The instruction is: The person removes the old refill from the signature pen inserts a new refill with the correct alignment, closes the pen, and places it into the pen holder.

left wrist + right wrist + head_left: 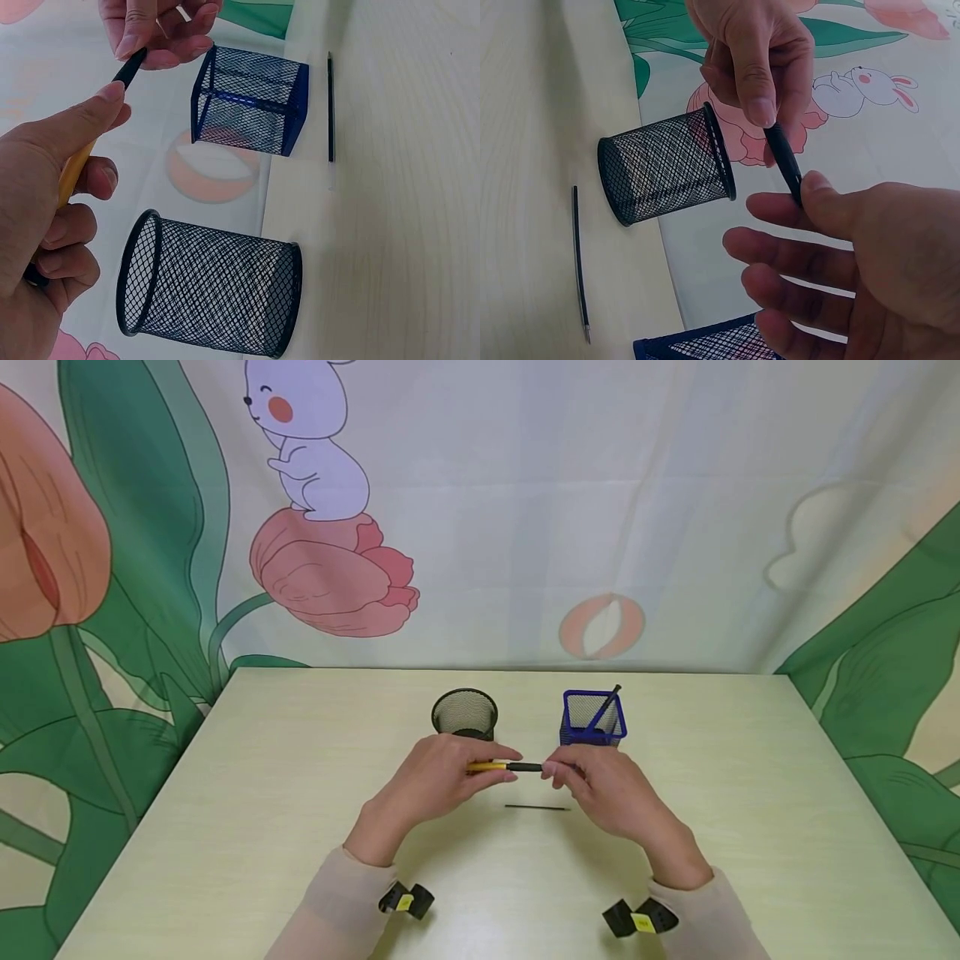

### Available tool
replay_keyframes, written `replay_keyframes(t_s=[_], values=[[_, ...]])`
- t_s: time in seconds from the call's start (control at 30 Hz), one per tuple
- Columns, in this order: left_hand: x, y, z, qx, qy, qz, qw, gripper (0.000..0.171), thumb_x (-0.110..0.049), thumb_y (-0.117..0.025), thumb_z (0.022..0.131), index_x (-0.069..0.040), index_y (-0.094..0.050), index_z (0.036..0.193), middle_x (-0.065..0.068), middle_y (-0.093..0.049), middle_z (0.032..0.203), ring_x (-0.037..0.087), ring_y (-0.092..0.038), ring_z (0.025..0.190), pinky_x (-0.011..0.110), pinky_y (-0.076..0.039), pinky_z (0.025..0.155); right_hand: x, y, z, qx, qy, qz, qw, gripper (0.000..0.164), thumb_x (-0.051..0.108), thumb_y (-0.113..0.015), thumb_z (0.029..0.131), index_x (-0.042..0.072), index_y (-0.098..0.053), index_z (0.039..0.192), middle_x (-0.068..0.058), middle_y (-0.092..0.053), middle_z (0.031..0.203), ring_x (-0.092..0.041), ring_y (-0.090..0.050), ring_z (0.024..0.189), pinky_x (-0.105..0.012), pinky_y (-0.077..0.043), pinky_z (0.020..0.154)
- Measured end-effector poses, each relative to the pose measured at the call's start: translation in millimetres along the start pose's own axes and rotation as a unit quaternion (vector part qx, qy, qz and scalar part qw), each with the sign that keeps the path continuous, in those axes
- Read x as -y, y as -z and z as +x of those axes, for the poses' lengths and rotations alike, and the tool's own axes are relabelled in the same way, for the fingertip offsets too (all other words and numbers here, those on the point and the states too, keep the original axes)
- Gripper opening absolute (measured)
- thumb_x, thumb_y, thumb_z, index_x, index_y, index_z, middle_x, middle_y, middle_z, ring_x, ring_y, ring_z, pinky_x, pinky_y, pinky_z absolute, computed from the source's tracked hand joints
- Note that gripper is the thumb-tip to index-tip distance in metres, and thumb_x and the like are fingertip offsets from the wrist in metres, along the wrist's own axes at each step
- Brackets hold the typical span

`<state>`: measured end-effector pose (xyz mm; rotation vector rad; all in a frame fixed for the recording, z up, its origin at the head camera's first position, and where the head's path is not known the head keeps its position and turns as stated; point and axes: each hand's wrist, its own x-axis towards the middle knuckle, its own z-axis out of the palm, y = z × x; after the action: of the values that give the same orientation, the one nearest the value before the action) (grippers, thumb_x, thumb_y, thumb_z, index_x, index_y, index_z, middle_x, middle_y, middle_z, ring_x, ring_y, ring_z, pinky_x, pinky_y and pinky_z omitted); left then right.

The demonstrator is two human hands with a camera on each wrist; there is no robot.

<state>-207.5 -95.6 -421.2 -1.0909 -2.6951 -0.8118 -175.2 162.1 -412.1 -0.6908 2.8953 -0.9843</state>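
Above the table, my left hand (pixel 442 777) grips the yellow barrel of a pen (pixel 489 767), its fingers curled round it in the left wrist view. Thumb and index finger of my right hand (pixel 607 785) pinch the black end of that pen (pixel 781 157). The other right fingers are spread apart and loosely bent. Below the hands, a thin dark pen refill (pixel 536 807) with a metal tip lies on the table. Behind the left hand stands a round black mesh pen holder (pixel 217 285). Beyond the right hand is a square blue mesh pen holder (pixel 251 101).
A dark pen (pixel 606 706) leans inside the blue holder, its end sticking out above the rim. The pale wooden table (pixel 285 760) ends at a printed curtain (pixel 495 527) with flowers and a rabbit. Each wrist carries a small black camera.
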Motion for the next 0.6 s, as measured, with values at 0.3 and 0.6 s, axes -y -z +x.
replay_keyframes(t_s=[0.3, 0.6], values=[[1.7, -0.6, -0.4, -0.014, -0.015, 0.017, 0.9996, 0.022, -0.042, -0.071, 0.097, -0.029, -0.081, 0.113, -0.017, -0.078, 0.094, -0.004, -0.054, 0.062, 0.019, -0.042, 0.056, 2.0, -1.5, 1.0, -0.005, -0.006, 0.003, 1.000, 0.024, 0.028, -0.053, 0.109, 0.022, -0.070, 0.093, 0.011, -0.068, 0.083, -0.004, -0.058, 0.068, -0.026, -0.049, 0.065], [1.7, -0.1, -0.3, -0.015, -0.021, 0.015, 0.9996, 0.023, -0.041, -0.071, 0.098, -0.027, -0.081, 0.111, -0.015, -0.079, 0.101, -0.004, -0.060, 0.066, 0.019, -0.045, 0.059, 2.0, 1.8, -0.9, -0.005, -0.025, 0.002, 1.000, 0.013, 0.033, -0.074, 0.097, 0.023, -0.071, 0.105, 0.011, -0.068, 0.088, -0.007, -0.055, 0.070, -0.027, -0.046, 0.062]])
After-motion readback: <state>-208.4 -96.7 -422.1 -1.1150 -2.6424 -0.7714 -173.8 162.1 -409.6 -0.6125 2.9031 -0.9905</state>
